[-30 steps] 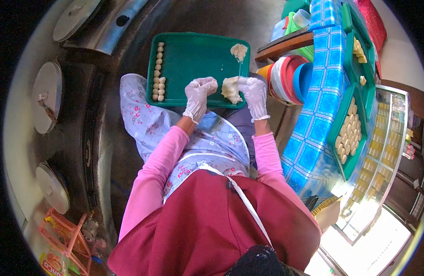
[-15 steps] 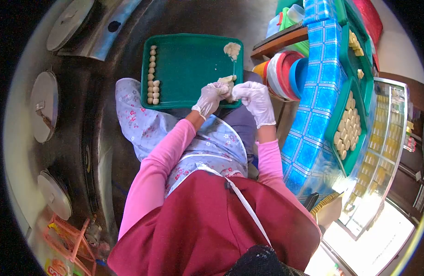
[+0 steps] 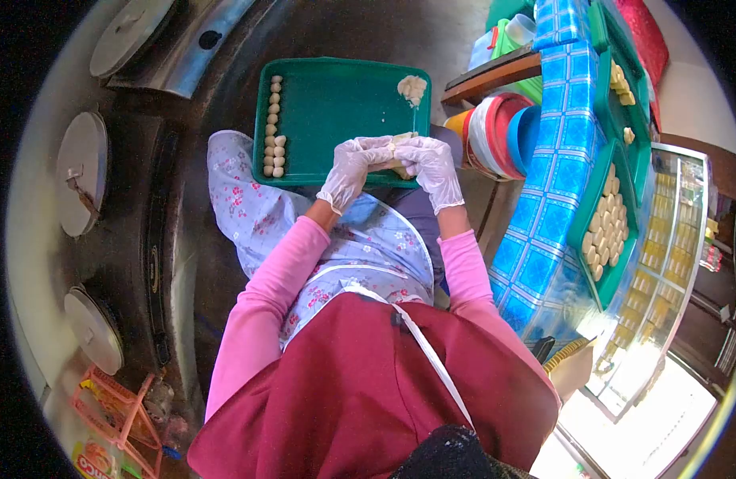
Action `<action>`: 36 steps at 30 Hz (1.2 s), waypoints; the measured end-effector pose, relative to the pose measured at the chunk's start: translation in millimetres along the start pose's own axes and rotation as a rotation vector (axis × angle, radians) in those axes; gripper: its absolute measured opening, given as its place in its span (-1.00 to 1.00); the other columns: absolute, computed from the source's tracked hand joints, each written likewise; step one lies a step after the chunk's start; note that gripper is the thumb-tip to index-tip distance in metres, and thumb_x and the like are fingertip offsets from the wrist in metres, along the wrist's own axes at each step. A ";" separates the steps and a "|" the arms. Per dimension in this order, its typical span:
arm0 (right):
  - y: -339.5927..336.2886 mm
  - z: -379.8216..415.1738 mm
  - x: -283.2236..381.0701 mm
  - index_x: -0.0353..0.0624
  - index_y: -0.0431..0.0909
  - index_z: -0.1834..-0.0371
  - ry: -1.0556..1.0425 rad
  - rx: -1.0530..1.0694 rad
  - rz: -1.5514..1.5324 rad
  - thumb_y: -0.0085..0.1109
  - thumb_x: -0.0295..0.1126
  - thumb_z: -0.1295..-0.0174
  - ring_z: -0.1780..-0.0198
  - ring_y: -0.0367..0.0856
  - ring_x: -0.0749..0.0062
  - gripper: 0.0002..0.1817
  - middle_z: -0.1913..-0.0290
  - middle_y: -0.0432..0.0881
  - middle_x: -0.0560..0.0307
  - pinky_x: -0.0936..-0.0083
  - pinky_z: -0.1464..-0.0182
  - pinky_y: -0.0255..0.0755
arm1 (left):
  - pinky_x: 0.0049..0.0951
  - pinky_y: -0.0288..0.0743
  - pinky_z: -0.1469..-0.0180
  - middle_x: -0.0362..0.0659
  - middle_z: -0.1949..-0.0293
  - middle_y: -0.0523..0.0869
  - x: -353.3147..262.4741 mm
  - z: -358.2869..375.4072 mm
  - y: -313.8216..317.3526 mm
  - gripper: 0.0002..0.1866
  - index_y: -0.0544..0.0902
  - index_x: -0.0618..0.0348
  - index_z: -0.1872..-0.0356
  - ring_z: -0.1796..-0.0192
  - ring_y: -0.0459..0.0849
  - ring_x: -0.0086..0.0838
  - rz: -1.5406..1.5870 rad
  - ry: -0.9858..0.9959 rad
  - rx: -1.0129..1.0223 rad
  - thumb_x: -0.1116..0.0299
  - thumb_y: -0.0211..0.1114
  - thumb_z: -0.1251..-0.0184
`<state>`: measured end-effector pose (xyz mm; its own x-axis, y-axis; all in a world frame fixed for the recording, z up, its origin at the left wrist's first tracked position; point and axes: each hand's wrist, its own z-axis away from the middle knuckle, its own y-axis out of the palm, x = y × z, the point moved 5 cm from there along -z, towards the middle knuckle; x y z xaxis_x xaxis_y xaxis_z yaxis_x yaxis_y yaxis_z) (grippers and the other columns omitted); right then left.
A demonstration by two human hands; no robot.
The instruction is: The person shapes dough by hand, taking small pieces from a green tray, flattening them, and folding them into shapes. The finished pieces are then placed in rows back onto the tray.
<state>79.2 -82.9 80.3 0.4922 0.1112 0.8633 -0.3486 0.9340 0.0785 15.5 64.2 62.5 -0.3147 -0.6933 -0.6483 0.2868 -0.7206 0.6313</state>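
Note:
My left hand (image 3: 353,166) and my right hand (image 3: 433,166), both in thin white gloves, meet over the near right part of a green tray (image 3: 328,112). Their fingertips close together on a small piece of dough (image 3: 395,141), mostly covered by the fingers. Under my hands lies a larger pale lump of dough (image 3: 403,169), partly hidden. Another rough lump of dough (image 3: 412,88) sits in the tray's far right corner. Small dough balls (image 3: 272,119) line the tray's left side, with a short second row started at the near end.
To the right, a table with a blue checked cloth (image 3: 553,176) carries green trays, one holding several round pale pieces (image 3: 605,227). Buckets and a blue basin (image 3: 524,137) stand beside it. Round metal lids (image 3: 84,174) are at the left.
My hands have come together, the left moving right and turning inward, their fingertips meeting on the dough piece. The whole view has shifted slightly.

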 end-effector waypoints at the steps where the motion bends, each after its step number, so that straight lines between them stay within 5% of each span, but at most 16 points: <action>1: 2.3 -1.2 -0.3 -0.30 0.66 0.27 0.013 0.005 -0.012 0.33 -0.54 -0.07 0.54 0.46 0.65 -0.85 0.40 0.66 0.18 0.72 0.50 0.29 | -0.50 0.61 0.05 -0.06 0.07 0.71 -0.6 0.2 -0.1 -0.69 0.63 0.40 0.04 0.13 0.71 -0.42 -0.012 0.017 -0.003 0.46 0.37 -0.22; 7: 13.3 2.7 16.9 -0.22 0.71 0.40 -0.082 0.055 0.078 0.34 -0.49 -0.02 0.51 0.51 0.65 -0.92 0.46 0.66 0.28 0.61 0.49 0.36 | -0.50 0.62 0.08 -0.07 0.16 0.72 7.0 -9.3 -12.8 -0.73 0.64 0.39 0.10 0.19 0.71 -0.39 0.060 -0.016 -0.076 0.49 0.37 -0.19; 10: -2.0 14.5 38.7 -0.18 0.66 0.55 -0.294 -0.102 0.390 0.31 -0.44 0.04 0.50 0.58 0.37 -0.94 0.52 0.65 0.19 0.36 0.43 0.44 | -0.48 0.62 0.08 -0.07 0.20 0.72 18.9 -16.0 -22.7 -0.76 0.63 0.37 0.14 0.19 0.71 -0.36 0.141 -0.031 -0.153 0.51 0.37 -0.17; 13: -5.3 11.2 8.5 -0.14 0.57 0.66 -0.452 -0.098 1.522 0.25 -0.36 0.09 0.41 0.63 0.07 -0.87 0.55 0.62 0.03 0.15 0.35 0.47 | -0.45 0.63 0.09 -0.07 0.21 0.71 49.5 -31.4 -26.8 -0.79 0.63 0.35 0.17 0.18 0.70 -0.35 0.190 -0.069 -0.065 0.51 0.34 -0.19; 15: -2.7 18.1 -8.1 -0.09 0.56 0.66 -0.640 -0.192 1.565 0.17 -0.33 0.10 0.40 0.60 -0.02 -0.88 0.50 0.57 -0.09 0.11 0.35 0.46 | -0.43 0.63 0.09 -0.08 0.21 0.70 60.7 -36.7 -14.8 -0.82 0.62 0.34 0.17 0.17 0.70 -0.34 0.225 -0.102 -0.005 0.51 0.30 -0.23; 17: -11.8 19.2 -28.1 -0.09 0.53 0.68 -0.932 -0.309 1.465 0.19 -0.31 0.11 0.42 0.59 0.00 -0.87 0.50 0.56 -0.07 0.13 0.36 0.46 | -0.40 0.63 0.09 -0.08 0.21 0.69 65.3 -35.3 5.7 -0.85 0.61 0.34 0.17 0.17 0.70 -0.33 0.273 -0.131 -0.021 0.50 0.24 -0.28; 20: -14.2 18.9 -9.2 -0.12 0.57 0.61 -0.517 -0.210 1.509 0.22 -0.28 0.12 0.43 0.61 0.06 -0.84 0.51 0.58 -0.04 0.15 0.36 0.46 | -0.34 0.64 0.07 -0.09 0.17 0.68 79.8 -48.6 3.2 -0.84 0.59 0.33 0.12 0.17 0.69 -0.37 0.241 -0.111 -0.056 0.48 0.17 -0.35; 23: -26.0 16.8 1.6 -0.19 0.61 0.47 -0.289 -0.005 1.138 0.25 -0.32 0.12 0.46 0.61 0.17 -0.81 0.49 0.62 -0.01 0.27 0.39 0.47 | -0.40 0.61 0.05 -0.08 0.06 0.66 85.4 -57.1 1.6 -0.77 0.57 0.32 0.01 0.18 0.68 -0.42 0.212 -0.087 0.034 0.47 0.16 -0.36; 25: -29.1 26.3 5.2 -0.25 0.63 0.37 -0.171 0.131 0.483 0.25 -0.45 -0.02 0.49 0.60 0.38 -0.87 0.46 0.67 0.06 0.50 0.45 0.44 | -0.46 0.59 0.03 -0.08 0.03 0.65 77.8 -54.0 7.6 -0.73 0.56 0.33 -0.04 0.18 0.68 -0.43 0.125 -0.040 0.201 0.48 0.15 -0.37; 27: -24.7 31.9 8.7 -0.27 0.62 0.39 0.039 0.127 -0.242 0.25 -0.49 -0.09 0.49 0.58 0.48 -0.92 0.45 0.68 0.10 0.62 0.46 0.41 | -0.51 0.60 0.06 -0.10 0.10 0.66 76.6 -52.2 7.6 -0.74 0.57 0.37 0.00 0.14 0.67 -0.46 0.281 -0.068 0.144 0.55 0.23 -0.29; 32: -24.2 25.6 10.7 -0.35 0.65 0.23 -0.076 0.005 -0.084 0.30 -0.52 -0.11 0.47 0.52 0.60 -0.83 0.40 0.67 0.12 0.69 0.46 0.35 | -0.52 0.54 -0.04 -0.07 0.02 0.68 60.1 -37.6 5.6 -0.62 0.52 0.38 -0.16 0.10 0.69 -0.44 0.216 -0.052 0.189 0.49 0.19 -0.35; 36: -18.4 6.4 -7.1 -0.30 0.65 0.30 -0.019 -0.009 -0.045 0.31 -0.49 -0.12 0.56 0.41 0.64 -0.88 0.49 0.60 0.22 0.70 0.52 0.23 | -0.49 0.56 -0.06 -0.04 0.03 0.70 34.3 -21.3 7.7 -0.62 0.53 0.44 -0.14 0.08 0.70 -0.44 0.170 -0.057 0.152 0.50 0.22 -0.32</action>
<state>77.1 -103.1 75.9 0.4914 0.0628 0.8686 -0.3192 0.9410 0.1126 26.2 34.6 36.0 -0.3253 -0.7996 -0.5047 0.2015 -0.5801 0.7892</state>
